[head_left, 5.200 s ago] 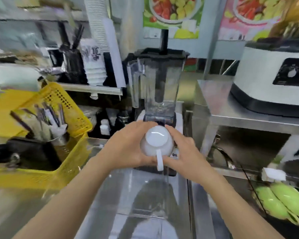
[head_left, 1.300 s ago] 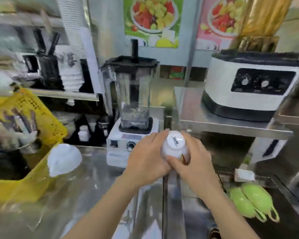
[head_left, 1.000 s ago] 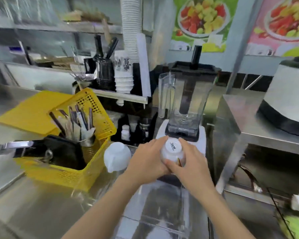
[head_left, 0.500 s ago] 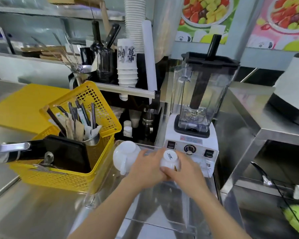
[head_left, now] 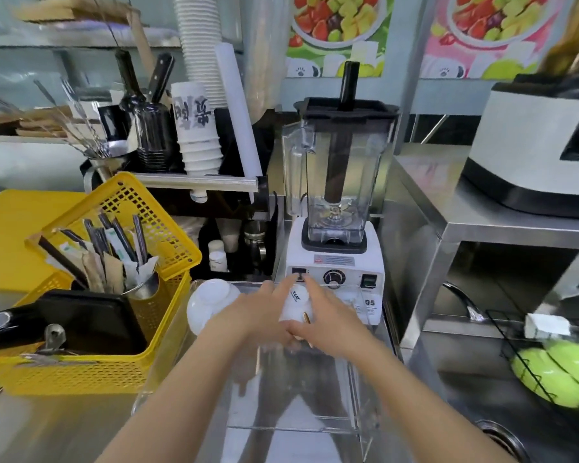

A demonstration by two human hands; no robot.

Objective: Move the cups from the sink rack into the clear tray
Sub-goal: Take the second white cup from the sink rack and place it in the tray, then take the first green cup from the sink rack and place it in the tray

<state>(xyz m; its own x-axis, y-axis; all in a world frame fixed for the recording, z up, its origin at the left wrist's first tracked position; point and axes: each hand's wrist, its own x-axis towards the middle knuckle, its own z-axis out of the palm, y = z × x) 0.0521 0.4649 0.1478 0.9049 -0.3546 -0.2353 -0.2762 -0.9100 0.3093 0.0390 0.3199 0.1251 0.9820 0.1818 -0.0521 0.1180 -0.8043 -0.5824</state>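
A clear tray [head_left: 355,426] lies on the steel counter in front of the blender. One white cup [head_left: 208,304] stands upside down in its far left corner. A second white cup [head_left: 296,304], also upside down with a gold-trimmed handle, sits at the tray's far end between my hands. My left hand [head_left: 251,315] cups its left side and my right hand [head_left: 325,320] its right side, with the fingers spreading around it. Two green cups [head_left: 562,374] lie in the black wire sink rack [head_left: 505,332] at the right edge.
A white blender [head_left: 335,208] stands just behind the tray. A yellow basket [head_left: 91,372] with a black pan and a cutlery holder sits to the left. A steel shelf [head_left: 502,222] with a white appliance [head_left: 532,145] is at the right, above the sink.
My hands have lowered the second white cup from in front of the blender down into the far end of the tray, beside the first cup. My fingers are now loosening around it.
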